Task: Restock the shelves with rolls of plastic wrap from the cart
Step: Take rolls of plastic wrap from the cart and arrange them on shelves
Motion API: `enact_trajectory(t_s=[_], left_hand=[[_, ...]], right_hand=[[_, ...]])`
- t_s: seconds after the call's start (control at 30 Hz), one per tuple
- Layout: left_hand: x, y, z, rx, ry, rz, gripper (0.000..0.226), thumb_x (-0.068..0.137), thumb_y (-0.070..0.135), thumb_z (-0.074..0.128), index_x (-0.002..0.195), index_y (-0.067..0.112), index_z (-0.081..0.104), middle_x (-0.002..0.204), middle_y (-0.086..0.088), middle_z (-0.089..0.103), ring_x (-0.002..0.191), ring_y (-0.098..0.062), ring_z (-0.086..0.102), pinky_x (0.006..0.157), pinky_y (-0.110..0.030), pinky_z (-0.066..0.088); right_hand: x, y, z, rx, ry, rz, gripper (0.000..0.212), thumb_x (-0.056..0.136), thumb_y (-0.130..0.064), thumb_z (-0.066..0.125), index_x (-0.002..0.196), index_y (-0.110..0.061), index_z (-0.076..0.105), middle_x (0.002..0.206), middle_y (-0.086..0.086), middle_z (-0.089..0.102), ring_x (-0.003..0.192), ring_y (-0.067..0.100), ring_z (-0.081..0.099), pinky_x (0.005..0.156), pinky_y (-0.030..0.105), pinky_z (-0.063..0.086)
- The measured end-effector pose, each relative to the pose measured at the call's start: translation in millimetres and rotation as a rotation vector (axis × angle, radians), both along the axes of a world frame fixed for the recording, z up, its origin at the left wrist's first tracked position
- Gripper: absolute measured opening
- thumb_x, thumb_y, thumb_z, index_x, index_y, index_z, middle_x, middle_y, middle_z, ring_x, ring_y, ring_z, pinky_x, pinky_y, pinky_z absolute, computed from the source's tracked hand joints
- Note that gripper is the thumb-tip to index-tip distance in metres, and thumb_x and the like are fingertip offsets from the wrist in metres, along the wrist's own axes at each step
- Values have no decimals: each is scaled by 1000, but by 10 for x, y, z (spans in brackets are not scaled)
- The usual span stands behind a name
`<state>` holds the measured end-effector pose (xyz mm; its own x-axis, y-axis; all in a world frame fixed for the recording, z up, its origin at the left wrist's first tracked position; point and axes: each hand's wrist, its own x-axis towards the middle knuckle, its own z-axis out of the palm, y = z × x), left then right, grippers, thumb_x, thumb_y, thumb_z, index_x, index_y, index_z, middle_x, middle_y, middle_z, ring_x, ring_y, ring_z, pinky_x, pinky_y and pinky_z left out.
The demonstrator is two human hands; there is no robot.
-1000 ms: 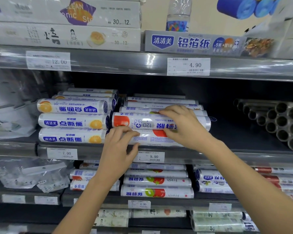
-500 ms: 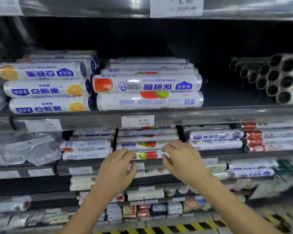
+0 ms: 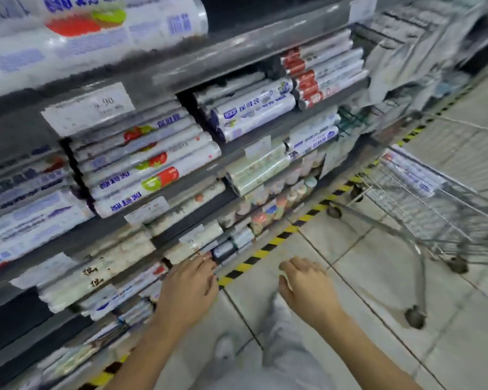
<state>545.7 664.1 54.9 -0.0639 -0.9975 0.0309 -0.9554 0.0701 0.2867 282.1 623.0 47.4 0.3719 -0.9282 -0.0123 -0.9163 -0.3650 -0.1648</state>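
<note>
The view is blurred and tilted. Rolls of plastic wrap [image 3: 149, 167] with red and green fruit prints lie stacked on a grey shelf [image 3: 237, 144] at the left. More rolls [image 3: 96, 26] fill the shelf above. My left hand [image 3: 189, 288] hangs empty in front of the lower shelves, fingers loosely extended. My right hand [image 3: 307, 288] hovers empty over the floor tiles, fingers relaxed. The wire cart [image 3: 434, 204] stands at the right, with what looks like a roll [image 3: 411, 173] lying inside it.
A yellow and black striped line [image 3: 268, 246] runs along the floor at the foot of the shelves. Small packaged goods [image 3: 265, 209] fill the lowest shelves. My legs in light trousers [image 3: 276, 347] show at the bottom. Hanging bags [image 3: 400, 52] sit at the far right of the shelving.
Both hands left the rolls on the shelf and dropped low, empty. The view swung down and to the right, bringing the floor and the cart into sight.
</note>
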Motion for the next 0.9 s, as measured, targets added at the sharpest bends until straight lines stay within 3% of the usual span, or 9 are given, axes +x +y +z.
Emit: enact_trajectory(t_s=[0.07, 0.17, 0.4, 0.53, 0.77, 0.9], left_hand=[[-205, 39, -109, 56, -4, -72, 25, 87, 28, 50, 91, 16, 71, 91, 0, 68, 79, -23, 67, 65, -34, 55], [-553, 14, -168, 92, -10, -173, 35, 88, 33, 42, 95, 17, 73, 92, 2, 68, 81, -21, 67, 67, -34, 54], [-1598, -443, -148, 140, 14, -384, 28, 87, 25, 53, 107, 16, 70, 98, 3, 70, 87, -19, 67, 70, -34, 55], [-2287, -755, -125, 132, -25, -465, 21, 83, 19, 71, 103, 16, 72, 94, 2, 70, 81, -21, 68, 67, -33, 54], [-3160, -1194, -60, 130, -5, -518, 13, 88, 20, 70, 101, 18, 71, 89, 5, 65, 79, -19, 65, 67, -33, 52], [-3400, -1405, -55, 140, 1, -522, 15, 84, 21, 64, 97, 19, 70, 86, 6, 65, 76, -18, 65, 65, -31, 51]], right_hand=[[-238, 287, -116, 26, 8, -103, 19, 70, -21, 81, 85, -17, 71, 78, 0, 64, 69, 26, 66, 60, 35, 53], [-568, 606, -183, 85, -13, -259, 23, 72, -18, 81, 92, -16, 71, 86, 2, 67, 75, 28, 66, 65, 36, 54], [-1392, 840, -291, 95, -115, -472, 25, 75, -13, 79, 99, -15, 72, 88, 1, 67, 74, 27, 64, 62, 38, 54], [-1971, 692, -310, 105, -149, -557, 20, 80, -17, 71, 100, -17, 72, 87, 0, 68, 76, 26, 65, 65, 39, 56], [-2900, 149, -228, 158, -106, -591, 15, 85, -24, 57, 89, -16, 69, 78, 1, 64, 72, 28, 63, 61, 38, 52], [-3277, -358, -108, 182, -76, -580, 18, 91, -25, 55, 96, -14, 69, 88, 4, 66, 81, 29, 65, 65, 37, 52]])
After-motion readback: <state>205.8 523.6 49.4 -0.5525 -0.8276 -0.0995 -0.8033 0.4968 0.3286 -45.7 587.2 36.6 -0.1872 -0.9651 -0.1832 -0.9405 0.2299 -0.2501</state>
